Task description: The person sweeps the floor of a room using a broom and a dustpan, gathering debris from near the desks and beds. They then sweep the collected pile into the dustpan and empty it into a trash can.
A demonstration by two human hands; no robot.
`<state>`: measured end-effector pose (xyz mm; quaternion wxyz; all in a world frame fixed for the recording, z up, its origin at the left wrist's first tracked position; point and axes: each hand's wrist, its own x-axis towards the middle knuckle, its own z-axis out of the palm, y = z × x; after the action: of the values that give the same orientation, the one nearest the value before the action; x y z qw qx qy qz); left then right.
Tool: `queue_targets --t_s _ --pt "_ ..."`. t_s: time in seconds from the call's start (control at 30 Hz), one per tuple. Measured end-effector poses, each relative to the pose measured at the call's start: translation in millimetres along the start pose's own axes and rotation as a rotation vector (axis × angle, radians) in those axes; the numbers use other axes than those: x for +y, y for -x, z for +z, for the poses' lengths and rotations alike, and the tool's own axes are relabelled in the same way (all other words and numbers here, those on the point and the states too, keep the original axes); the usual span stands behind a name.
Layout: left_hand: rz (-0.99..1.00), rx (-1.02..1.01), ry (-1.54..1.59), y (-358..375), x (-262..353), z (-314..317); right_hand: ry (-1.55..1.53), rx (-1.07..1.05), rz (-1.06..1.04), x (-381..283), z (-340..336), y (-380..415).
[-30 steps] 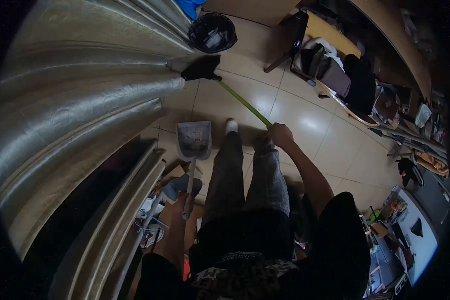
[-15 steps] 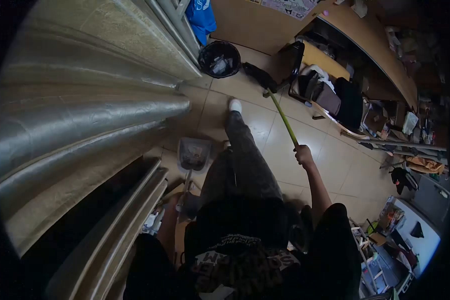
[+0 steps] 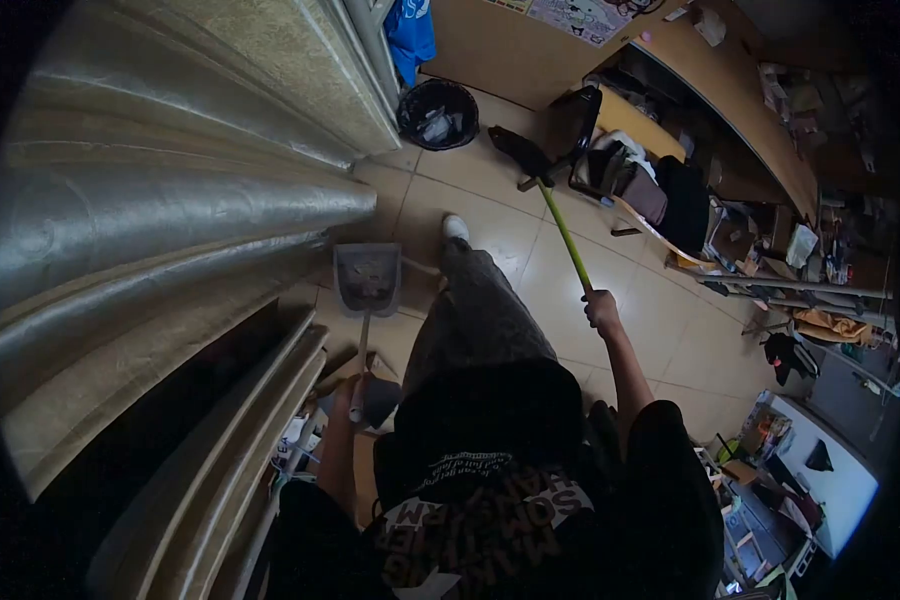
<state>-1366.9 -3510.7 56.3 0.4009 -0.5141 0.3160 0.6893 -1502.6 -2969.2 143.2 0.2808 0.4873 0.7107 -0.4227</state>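
Note:
My right hand (image 3: 601, 309) is wrapped round the green handle of a broom (image 3: 566, 235). The broom's dark head (image 3: 520, 155) is on the tiled floor beside a chair and near a black-lined bin. Low on the left, my left hand (image 3: 346, 393) grips the upper end of a dustpan's handle; its fingers are partly in shadow. The grey dustpan (image 3: 393, 285) is in front of that hand, left of my legs, with some debris in its pan.
A trash bin (image 3: 437, 114) with a black bag and some litter stands ahead. Long shiny curtains (image 3: 180, 210) hang along the left. To the right, a chair (image 3: 610, 205) bears clothes beside a cluttered desk (image 3: 740, 110). Pale tiles (image 3: 650, 320) cover the floor.
The dustpan has shifted forward and slightly left with my left hand. My legs have moved in a step. The broom head stays near the chair, my right hand still on the handle.

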Motion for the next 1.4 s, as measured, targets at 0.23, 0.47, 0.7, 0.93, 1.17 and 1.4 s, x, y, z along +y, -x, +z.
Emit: queue_targets --t_s 0.23,0.47,0.7,0.93,1.17,1.4 --pt "0.013 -0.015 0.040 3.1 0.6 -4.2 -0.013 -0.089 0.037 -1.2 8.2 -8.2" --pt "0.078 0.131 -0.076 8.5 3.9 -4.7 0.101 -0.114 -0.007 6.1 16.5 1.6" --pt "0.013 -0.773 0.644 -67.8 -35.4 -78.6 0.908 0.023 -0.702 62.1 34.2 -38.7" --pt "-0.031 -0.041 0.129 -26.0 -31.4 -9.0 0.881 0.039 -0.441 -6.5 116.0 -55.8" --pt "-0.105 -0.016 0.078 -4.8 -24.7 39.3 1.055 0.051 -0.441 45.6 125.9 -119.1" --pt "-0.058 -0.040 -0.011 -6.5 -60.5 66.5 1.096 0.133 -0.384 164.9 -30.7 -82.1"
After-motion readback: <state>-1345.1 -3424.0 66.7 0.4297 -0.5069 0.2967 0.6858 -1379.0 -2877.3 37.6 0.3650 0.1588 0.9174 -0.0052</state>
